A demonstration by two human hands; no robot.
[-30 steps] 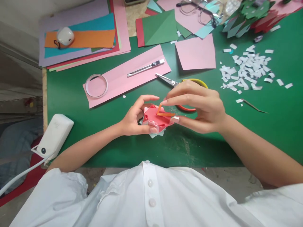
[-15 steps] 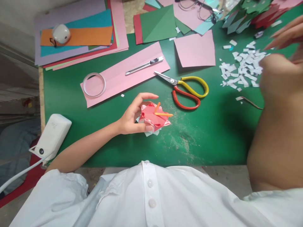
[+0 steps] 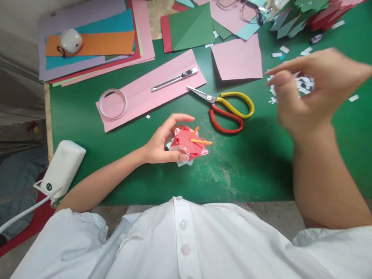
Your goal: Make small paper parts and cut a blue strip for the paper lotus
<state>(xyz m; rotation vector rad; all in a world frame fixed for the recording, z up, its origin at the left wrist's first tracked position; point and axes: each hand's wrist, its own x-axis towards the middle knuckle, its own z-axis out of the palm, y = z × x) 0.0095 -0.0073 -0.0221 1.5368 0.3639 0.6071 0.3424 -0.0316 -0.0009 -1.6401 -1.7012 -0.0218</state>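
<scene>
My left hand (image 3: 162, 141) curls around a small layered paper flower (image 3: 186, 140), thumb at its near side and fingers at its far side. The flower has a red centre, pink and pale blue petals below, and two thin orange strips standing out of it. My right hand (image 3: 310, 91) hovers at the right over a heap of white paper scraps (image 3: 305, 83). Its thumb meets the fingers, forming a loop; whatever lies between the tips is too small to make out. Scissors (image 3: 213, 100) with yellow and red handles lie between the hands.
A cutter knife (image 3: 174, 79) and a tape roll (image 3: 112, 104) rest on a pink paper strip (image 3: 139, 99). Coloured sheets (image 3: 95, 23) are stacked at the back left. A white power bank (image 3: 64, 166) with a cable stands by the left edge. Paper flowers (image 3: 314, 11) sit back right.
My right hand has swung left and inward from the right edge, now over the white scraps, its thumb and fingers brought together. My left hand still holds the flower in nearly the same place.
</scene>
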